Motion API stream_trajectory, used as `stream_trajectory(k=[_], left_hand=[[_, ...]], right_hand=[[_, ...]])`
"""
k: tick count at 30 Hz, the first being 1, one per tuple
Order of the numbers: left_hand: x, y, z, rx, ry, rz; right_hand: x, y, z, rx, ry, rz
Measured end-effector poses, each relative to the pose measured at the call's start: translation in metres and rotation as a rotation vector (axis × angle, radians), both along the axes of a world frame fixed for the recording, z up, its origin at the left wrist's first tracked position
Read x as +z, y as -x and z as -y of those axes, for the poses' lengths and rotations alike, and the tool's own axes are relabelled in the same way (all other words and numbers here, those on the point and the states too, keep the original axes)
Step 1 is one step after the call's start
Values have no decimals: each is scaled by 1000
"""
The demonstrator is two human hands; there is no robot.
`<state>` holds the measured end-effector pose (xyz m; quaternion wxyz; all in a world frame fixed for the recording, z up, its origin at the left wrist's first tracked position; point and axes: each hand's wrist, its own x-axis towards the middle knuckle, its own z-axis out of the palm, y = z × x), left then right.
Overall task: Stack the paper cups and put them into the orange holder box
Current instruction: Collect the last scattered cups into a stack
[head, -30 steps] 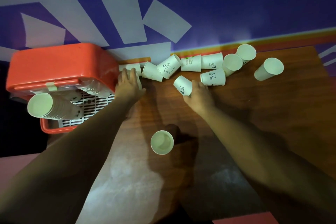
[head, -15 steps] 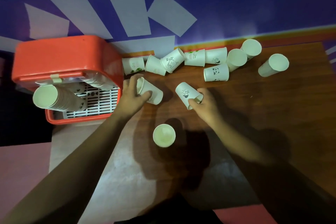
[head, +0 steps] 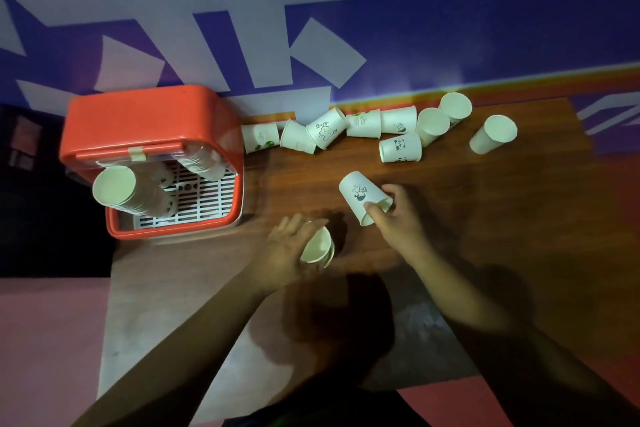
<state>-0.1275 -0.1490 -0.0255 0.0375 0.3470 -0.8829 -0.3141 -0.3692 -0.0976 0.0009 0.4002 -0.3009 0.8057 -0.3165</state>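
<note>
My left hand (head: 285, 255) grips two nested white paper cups (head: 318, 248) near the table's middle, their mouths facing me. My right hand (head: 398, 217) holds a printed cup (head: 362, 194) by its rim, bottom pointing up and left, just right of the nested pair. Several more cups lie on their sides along the far edge, among them a panda cup (head: 401, 148) and one apart at the right (head: 493, 134). The orange holder box (head: 149, 121) stands at the left with a long stack of cups (head: 128, 192) leaning out of it.
The wooden table (head: 485, 218) runs to a blue and white wall at the back. The box sits at the table's left edge, with dark floor beyond it. A white slotted grid (head: 204, 204) lines the box's bottom.
My left hand carried its cup from beside the box down onto the upright cup, and the two are now nested. My right hand lifted its printed cup and drew it nearer.
</note>
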Motion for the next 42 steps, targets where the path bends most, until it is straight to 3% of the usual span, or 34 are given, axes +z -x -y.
stream_trajectory(k=[5,10,13,16,24,28,33,42], left_hand=[[-20,1,-15,-116,-74,213],[-1,-15,-11,241,-354,-111],[17,-24,-7,476,-545,-316],[24,-32,-6,467,-597,-353],[20,-35,-19,454,-638,-363],[13,-32,-28,494,-783,-415],[2,-32,-36,514,-845,-458],[-18,-8,-39,484,-781,-422]], right_hand=[[16,-9,-15,58,32,37],[37,-20,-26,236,75,97],[41,-32,-33,502,112,-18],[42,-42,-36,608,144,-176],[26,-51,-37,760,264,-362],[12,-65,-35,759,263,-416],[-11,-84,-44,765,192,-329],[-24,-62,-53,614,174,-247]])
